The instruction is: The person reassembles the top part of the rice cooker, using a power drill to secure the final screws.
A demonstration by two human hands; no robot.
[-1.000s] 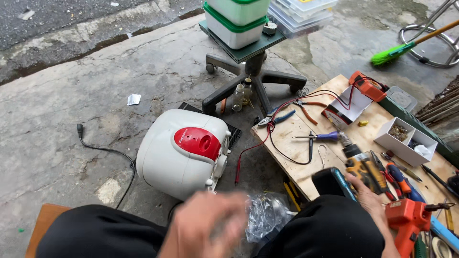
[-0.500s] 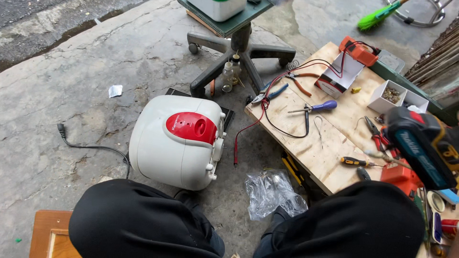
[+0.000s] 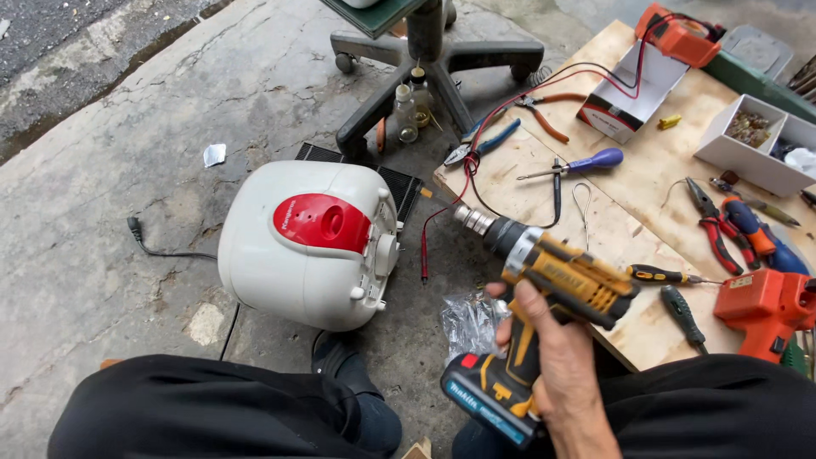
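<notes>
Right hand (image 3: pixel 557 357) has a full grip on the yellow cordless drill (image 3: pixel 544 289), chuck aimed at the white-and-red cooker (image 3: pixel 310 242) on the floor (left hand out of view), so we risk snagging the red lead (image 3: pixel 442 208) just below the chuck.

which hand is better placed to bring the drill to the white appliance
Right, most likely. The right hand already grips the yellow and black cordless drill by its handle, chuck pointing toward the white and red appliance lying just to its left. The left hand is not in view.
</notes>
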